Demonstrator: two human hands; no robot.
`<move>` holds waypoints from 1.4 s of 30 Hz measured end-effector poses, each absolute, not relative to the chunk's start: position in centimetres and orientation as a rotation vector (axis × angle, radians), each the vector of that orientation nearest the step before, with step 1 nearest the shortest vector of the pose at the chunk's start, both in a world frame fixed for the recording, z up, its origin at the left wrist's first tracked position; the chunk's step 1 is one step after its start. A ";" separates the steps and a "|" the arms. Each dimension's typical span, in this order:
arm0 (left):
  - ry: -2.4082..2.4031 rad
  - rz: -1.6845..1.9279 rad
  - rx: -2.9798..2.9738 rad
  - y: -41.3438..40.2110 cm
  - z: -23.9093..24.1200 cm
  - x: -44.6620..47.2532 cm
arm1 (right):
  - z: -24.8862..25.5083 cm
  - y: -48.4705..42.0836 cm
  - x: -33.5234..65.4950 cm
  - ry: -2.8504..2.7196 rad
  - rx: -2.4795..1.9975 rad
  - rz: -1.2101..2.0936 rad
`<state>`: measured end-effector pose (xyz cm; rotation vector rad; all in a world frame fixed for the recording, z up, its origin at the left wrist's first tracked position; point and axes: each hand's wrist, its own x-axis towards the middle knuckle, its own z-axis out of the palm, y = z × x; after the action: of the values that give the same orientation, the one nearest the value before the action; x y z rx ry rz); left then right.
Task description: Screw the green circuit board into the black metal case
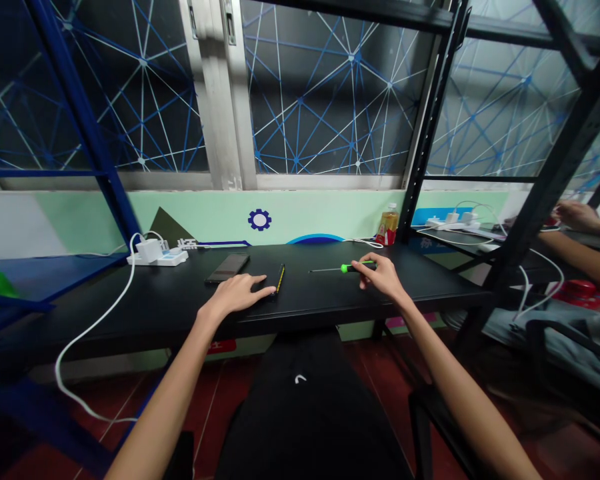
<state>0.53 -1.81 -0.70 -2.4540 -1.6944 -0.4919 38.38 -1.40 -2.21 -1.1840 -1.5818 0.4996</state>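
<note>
My right hand (pixel 380 275) is closed around the handle of a screwdriver (pixel 347 268) with a bright green and black grip. Its thin metal shaft points left, level above the black table (pixel 310 300). My left hand (pixel 237 293) lies low over the table with thumb and index finger stretched apart. Close to the thumb tip is a slim dark object with a yellow strip along its side (pixel 281 279); whether the thumb touches it I cannot tell. Just behind my left hand a dark smartphone (pixel 229 268) lies flat, screen up.
A white power strip (pixel 177 257) with a plugged charger sits at the left; its cable hangs over the table's front. A drink bottle (pixel 387 225) stands at the back right beside a black metal post (pixel 433 120). Another person's arm (pixel 575 257) shows at the far right.
</note>
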 end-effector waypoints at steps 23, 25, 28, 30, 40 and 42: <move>-1.473 -1.558 -2.635 -1.9 -3.1 6.8 | -0.4 -3.3 36.3 -1.450 -0.965 0.930; -1.487 -1.583 -2.619 -2.0 -3.1 7.0 | -0.4 -3.4 36.1 -1.458 -0.971 0.932; -1.506 -1.589 -2.588 -2.0 -3.2 6.9 | -0.5 -3.4 35.9 -1.460 -0.969 0.944; -1.502 -1.599 -2.595 -2.0 -3.2 6.9 | -0.6 -3.3 35.8 -1.461 -0.959 0.951; -1.444 -1.546 -2.588 -1.7 -3.5 6.9 | -0.7 -3.5 35.7 -1.491 -0.942 0.949; -1.430 -1.490 -2.555 -1.6 -3.6 6.8 | -0.7 -3.5 35.7 -1.497 -0.942 0.945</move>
<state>6.78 -1.58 -3.64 -2.5555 -1.4302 -1.4904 35.69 -3.52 -0.65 -0.9424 -1.4966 0.9446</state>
